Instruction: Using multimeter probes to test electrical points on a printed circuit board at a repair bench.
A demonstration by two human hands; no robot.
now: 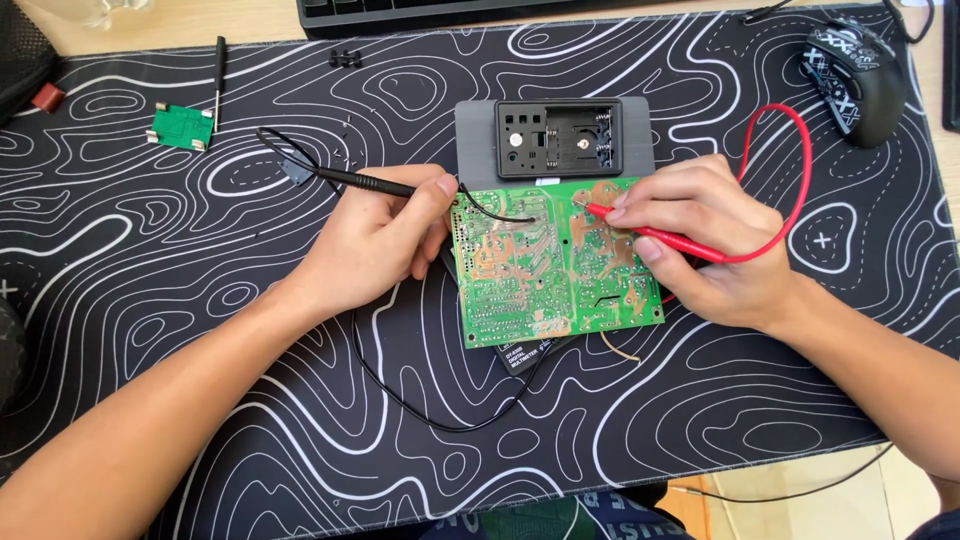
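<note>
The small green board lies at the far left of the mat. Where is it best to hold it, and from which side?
Grip the small green board by its two long bare edges, coming from above. It lies flat with pale connectors at its corners, so the middle of the edges is free. The thin black tool lies close along its right side, so approaching from the left looks safer.

A home electronics desk: patterned desk mat (200, 300), keyboard (420, 15), computer mouse (858, 80), circuit board (555, 260)

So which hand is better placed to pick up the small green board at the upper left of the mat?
Left hand, probably: the small green board lies on its side. The right hand is farther away, beyond the large circuit board.
</note>
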